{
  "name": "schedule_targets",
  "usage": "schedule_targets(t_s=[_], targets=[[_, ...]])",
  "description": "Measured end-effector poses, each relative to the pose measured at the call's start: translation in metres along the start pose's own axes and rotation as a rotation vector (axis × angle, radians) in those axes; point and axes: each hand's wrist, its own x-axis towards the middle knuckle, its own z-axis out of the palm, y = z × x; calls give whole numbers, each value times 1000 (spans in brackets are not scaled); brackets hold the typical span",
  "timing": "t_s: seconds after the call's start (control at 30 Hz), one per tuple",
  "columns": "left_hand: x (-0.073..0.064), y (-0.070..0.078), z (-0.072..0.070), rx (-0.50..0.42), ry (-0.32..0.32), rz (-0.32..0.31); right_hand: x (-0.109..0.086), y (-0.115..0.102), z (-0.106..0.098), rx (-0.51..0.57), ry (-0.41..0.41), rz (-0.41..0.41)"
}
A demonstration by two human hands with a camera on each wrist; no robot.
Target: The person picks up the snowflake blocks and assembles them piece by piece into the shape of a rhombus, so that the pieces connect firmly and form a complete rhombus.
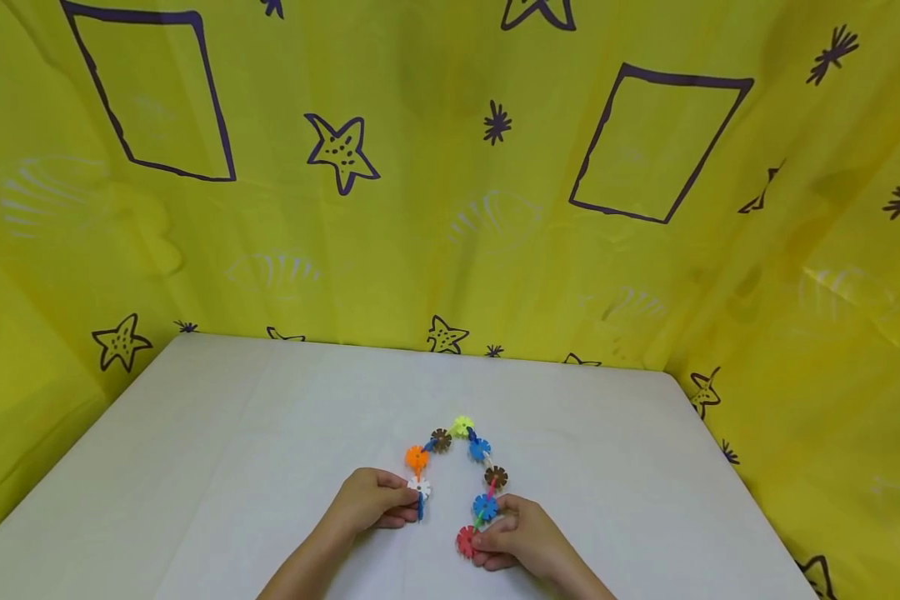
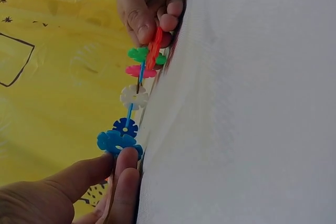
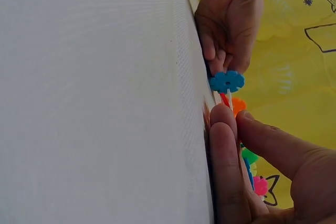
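A chain of interlocking plastic snowflake discs arches over the white table, both its ends toward me. My left hand pinches the left end, where a blue disc stands edge-on below a white disc. Thumb and fingers meet at that blue disc in the left wrist view. Between thumb and fingers of my right hand is the red disc at the other end. A green disc joins it to a blue disc. In the right wrist view my fingers hide the red disc.
Along the arch sit an orange disc, a brown disc, a yellow disc and another brown disc. The white table ends against a yellow patterned curtain at the back and sides.
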Motion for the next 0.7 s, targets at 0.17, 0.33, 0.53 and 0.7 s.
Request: schedule_targets(t_s=[0.17, 0.33, 0.53, 0.7], targets=[[3, 1, 5, -16, 10, 2, 4, -1, 7, 50, 5, -9], [4, 2, 11, -33, 29, 8, 7, -1, 14, 89, 23, -6], [7, 2, 18, -39, 52, 12, 11, -2, 19, 113, 30, -14], [7, 2, 20, -45, 66, 23, 13, -2, 22, 142, 34, -20]])
